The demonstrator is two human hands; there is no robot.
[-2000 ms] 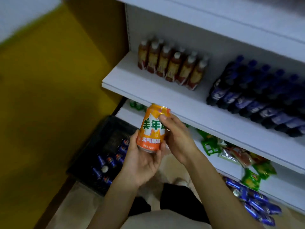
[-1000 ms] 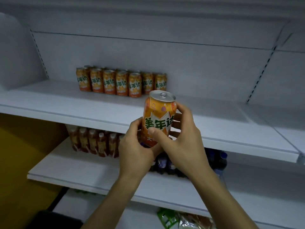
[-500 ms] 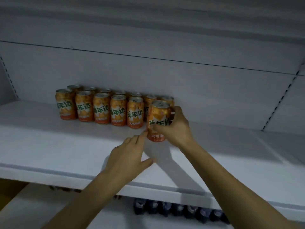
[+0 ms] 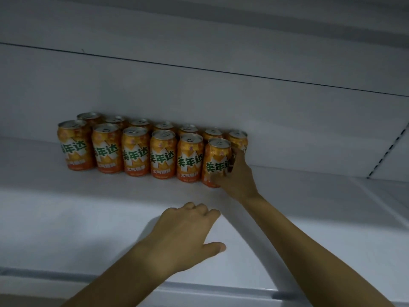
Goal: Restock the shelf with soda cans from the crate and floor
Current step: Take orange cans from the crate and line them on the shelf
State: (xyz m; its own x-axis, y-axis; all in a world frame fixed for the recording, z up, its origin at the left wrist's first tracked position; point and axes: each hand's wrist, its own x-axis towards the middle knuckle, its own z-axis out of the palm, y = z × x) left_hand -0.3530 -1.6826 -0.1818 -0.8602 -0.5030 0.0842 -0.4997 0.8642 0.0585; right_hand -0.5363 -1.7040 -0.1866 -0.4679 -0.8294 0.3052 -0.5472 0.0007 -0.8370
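Two rows of orange soda cans (image 4: 137, 151) with green lettering stand upright at the back of the white shelf (image 4: 88, 209). My right hand (image 4: 238, 173) is wrapped around the orange can (image 4: 215, 161) at the right end of the front row, which stands on the shelf touching its neighbour. My left hand (image 4: 188, 233) rests palm down on the shelf board nearer the front edge, fingers curled and thumb out, holding nothing. The crate and floor are out of view.
The shelf's white back panel (image 4: 221, 96) rises behind the cans. Another shelf board overhangs at the top. A slotted upright (image 4: 389, 149) marks the bay's right side. Bare shelf board stretches right of the cans.
My right hand pushed the can back into line at the right end of the front row. My left hand drew away from the can and settled on the shelf.
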